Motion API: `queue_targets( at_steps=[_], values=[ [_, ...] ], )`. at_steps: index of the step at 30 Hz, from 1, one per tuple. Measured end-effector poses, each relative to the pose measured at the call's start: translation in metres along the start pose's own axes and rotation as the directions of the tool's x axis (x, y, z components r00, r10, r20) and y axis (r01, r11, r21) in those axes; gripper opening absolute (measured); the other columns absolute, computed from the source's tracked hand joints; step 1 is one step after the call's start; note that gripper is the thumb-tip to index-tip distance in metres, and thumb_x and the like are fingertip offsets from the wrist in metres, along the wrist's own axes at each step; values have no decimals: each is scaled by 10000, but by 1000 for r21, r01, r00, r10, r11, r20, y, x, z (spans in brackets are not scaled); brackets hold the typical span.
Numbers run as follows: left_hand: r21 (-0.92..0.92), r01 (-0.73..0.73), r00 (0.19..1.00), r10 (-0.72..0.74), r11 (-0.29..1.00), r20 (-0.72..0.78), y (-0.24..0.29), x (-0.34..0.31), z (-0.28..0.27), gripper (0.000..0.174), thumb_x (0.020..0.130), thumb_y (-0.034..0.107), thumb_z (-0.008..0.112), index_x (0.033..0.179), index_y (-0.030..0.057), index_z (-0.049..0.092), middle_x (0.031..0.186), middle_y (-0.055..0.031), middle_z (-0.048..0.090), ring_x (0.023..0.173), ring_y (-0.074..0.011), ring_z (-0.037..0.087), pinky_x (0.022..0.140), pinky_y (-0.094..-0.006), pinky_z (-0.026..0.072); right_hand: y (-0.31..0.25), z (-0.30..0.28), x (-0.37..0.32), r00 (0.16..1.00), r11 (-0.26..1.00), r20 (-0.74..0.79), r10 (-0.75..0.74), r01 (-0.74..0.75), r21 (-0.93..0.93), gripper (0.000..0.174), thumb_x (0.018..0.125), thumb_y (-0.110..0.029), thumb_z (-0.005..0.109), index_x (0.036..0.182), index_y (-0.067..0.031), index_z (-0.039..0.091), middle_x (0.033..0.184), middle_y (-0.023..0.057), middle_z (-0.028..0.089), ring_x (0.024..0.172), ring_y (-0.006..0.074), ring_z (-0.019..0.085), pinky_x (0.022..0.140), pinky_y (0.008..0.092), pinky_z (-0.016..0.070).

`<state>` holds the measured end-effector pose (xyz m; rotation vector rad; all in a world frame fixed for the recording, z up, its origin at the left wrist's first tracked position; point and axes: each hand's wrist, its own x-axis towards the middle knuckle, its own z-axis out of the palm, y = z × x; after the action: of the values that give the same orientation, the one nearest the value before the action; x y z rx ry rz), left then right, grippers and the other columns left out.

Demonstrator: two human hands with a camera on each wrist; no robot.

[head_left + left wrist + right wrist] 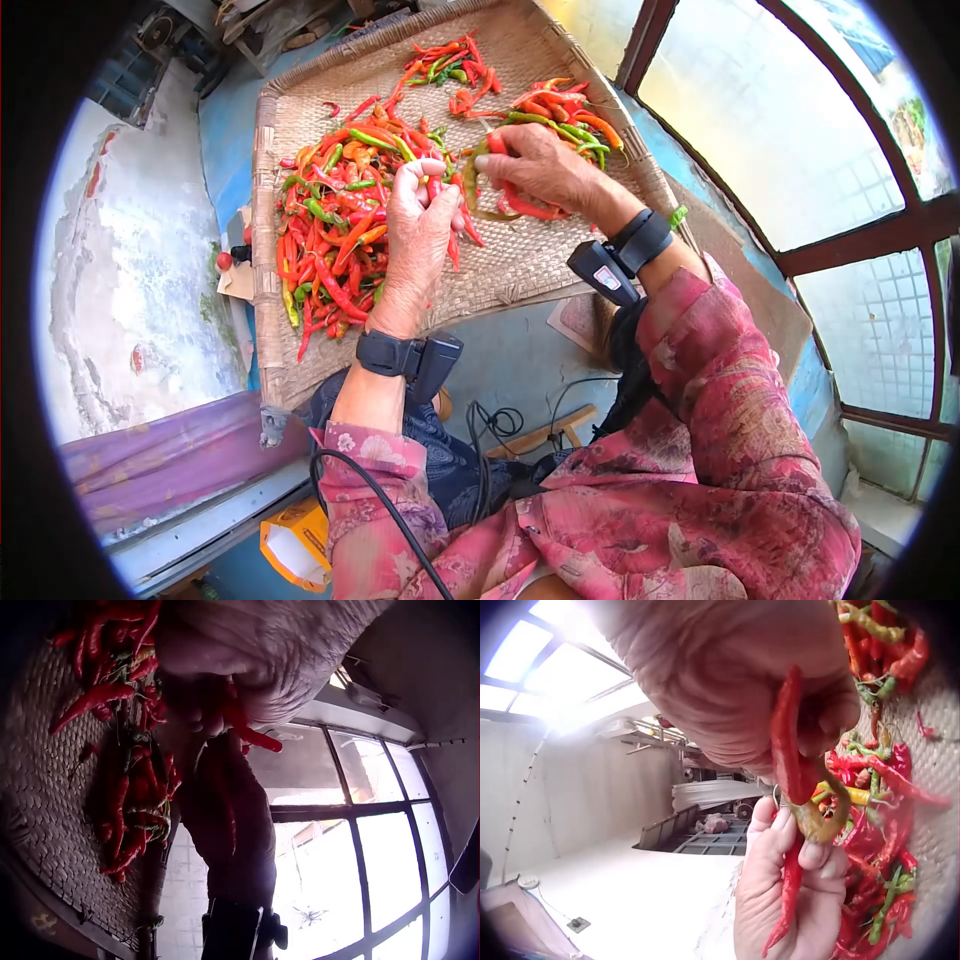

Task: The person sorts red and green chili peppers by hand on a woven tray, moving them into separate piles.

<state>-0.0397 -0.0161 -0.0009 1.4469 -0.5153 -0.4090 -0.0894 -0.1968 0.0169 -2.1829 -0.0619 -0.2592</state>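
My left hand is over the front middle of a woven tray and pinches a red chili pepper that hangs past its fingers. Close beside it, my right hand grips a small bunch of chilies. In the right wrist view a red chili and a curled yellow-green chili poke out of that hand, the curled one right at my left fingertips. A big heap of mostly red chilies lies on the tray left of the hands.
Smaller chili piles lie at the tray's far side and right side. The tray has a raised rim. A window stands at the right, a pale wall at the left. Black cables hang below the tray.
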Motion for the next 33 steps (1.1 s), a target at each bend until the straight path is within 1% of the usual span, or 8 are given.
queue_targets(
  at_steps=[4, 10, 16, 18, 22, 24, 26, 33],
  values=[
    [-128, 10, 1000, -8, 992, 11, 2, -1, 2, 203, 887, 73, 510, 1085, 63, 463, 773, -20, 537, 586, -64, 498, 510, -192, 417, 11, -14, 3, 997, 998, -63, 55, -54, 14, 337, 857, -305, 571, 719, 2, 583, 602, 63, 546, 567, 170, 514, 557, 342, 412],
    [-108, 77, 996, -80, 991, -24, 4, -1, -2, 210, 951, 151, 433, 1129, 60, 496, 823, -38, 594, 614, -58, 522, 542, -194, 445, 23, -39, 0, 929, 834, -369, -19, -188, -519, 259, 825, -249, 532, 790, 6, 561, 735, 225, 612, 694, 398, 604, 622, 459, 480],
    [-39, 77, 997, -78, 996, -21, 2, 1, 3, 368, 938, 173, 471, 1268, 36, 383, 964, -97, 631, 688, -89, 583, 600, -220, 484, 31, -44, 1, 936, 921, -351, -7, -131, -366, 251, 824, -228, 555, 777, 18, 568, 694, 213, 619, 664, 357, 630, 610, 434, 510],
    [-135, 73, 997, -77, 988, -29, -5, 4, 4, 427, 924, 172, 502, 1286, 17, 335, 1009, -126, 625, 763, -135, 622, 647, -235, 506, 27, -44, 2, 944, 953, -140, 298, -287, 93, 260, 814, -215, 566, 767, 41, 573, 655, 152, 628, 591, 248, 640, 557, 352, 514],
    [-257, 107, 990, -125, 961, -58, -8, 8, 0, 333, 926, 163, 524, 1203, 20, 406, 1045, -134, 608, 835, -166, 629, 721, -265, 531, 46, -48, 13, 876, 967, -423, 229, -154, 206, 288, 798, -219, 600, 800, 68, 576, 635, 138, 626, 586, 211, 638, 549, 312, 509],
    [-280, 72, 992, -98, 957, -83, -6, 7, 2, 272, 925, 165, 535, 1144, 27, 453, 993, -98, 609, 832, -156, 625, 722, -268, 537, 51, -58, 16, 865, 928, -414, 285, -357, -107, 271, 780, -188, 606, 865, 66, 562, 719, 199, 635, 706, 290, 649, 648, 370, 519],
    [-274, 45, 983, -92, 961, -159, -4, 7, 4, 216, 904, 137, 560, 1064, 3, 502, 895, -51, 582, 765, -117, 591, 681, -239, 516, 57, -47, 19, 727, 795, -668, -157, -308, -522, 362, 804, -235, 635, 1004, 57, 555, 818, 191, 643, 739, 294, 643, 658, 377, 505],
    [-299, -70, 958, -19, 952, -287, 6, 11, -1, 177, 893, 150, 585, 1011, 26, 540, 843, -17, 578, 706, -62, 544, 613, -188, 470, 45, 40, 24, 994, 901, -65, -92, 55, -430, 395, 810, -274, 628, 1075, 17, 582, 890, 234, 620, 831, 353, 617, 736, 412, 502]
  ],
)
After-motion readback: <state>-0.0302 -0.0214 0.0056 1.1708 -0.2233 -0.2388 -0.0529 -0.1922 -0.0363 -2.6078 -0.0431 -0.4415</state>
